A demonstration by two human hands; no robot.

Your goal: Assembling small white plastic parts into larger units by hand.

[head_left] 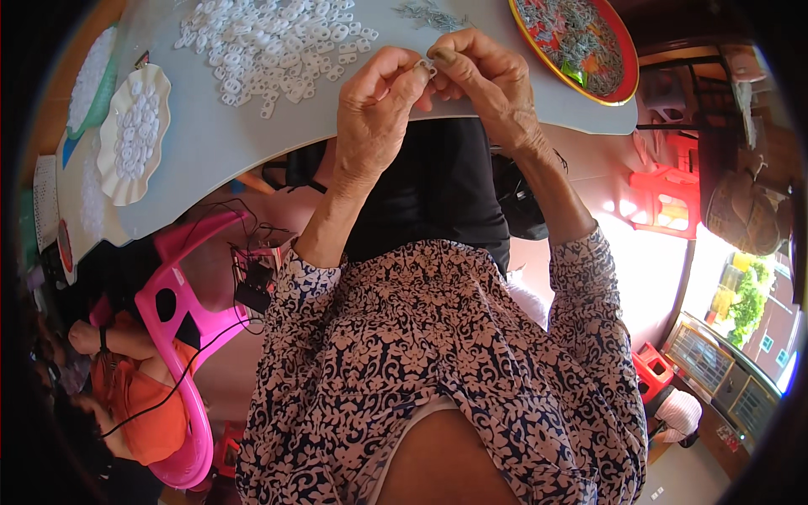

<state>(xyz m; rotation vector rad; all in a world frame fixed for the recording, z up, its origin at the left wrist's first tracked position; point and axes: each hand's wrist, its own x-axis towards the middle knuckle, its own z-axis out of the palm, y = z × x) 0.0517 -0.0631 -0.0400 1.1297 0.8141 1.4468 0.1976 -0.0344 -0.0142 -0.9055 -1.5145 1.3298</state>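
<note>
My left hand (376,105) pinches a small white plastic piece (428,67) with a hole in it between thumb and forefinger. Right against it, my right hand (492,80) is closed in a pinch, its thumb and forefinger meeting at the piece; whatever else they grip is too small to make out. Both hands are held just over the near edge of the grey table (278,139). Beyond my left hand spreads a heap of similar white plastic pieces (261,42). To the right of my right hand stands a round red tray (624,88) with a yellow rim, full of thin grey metal bits (593,42).
More grey bits (433,15) lie loose at the far edge. On the left are a scalloped cream dish (118,185) of white pieces and a green container (103,101). A pink chair (198,421) holds a person in orange (151,412); red stools (669,198) stand at right.
</note>
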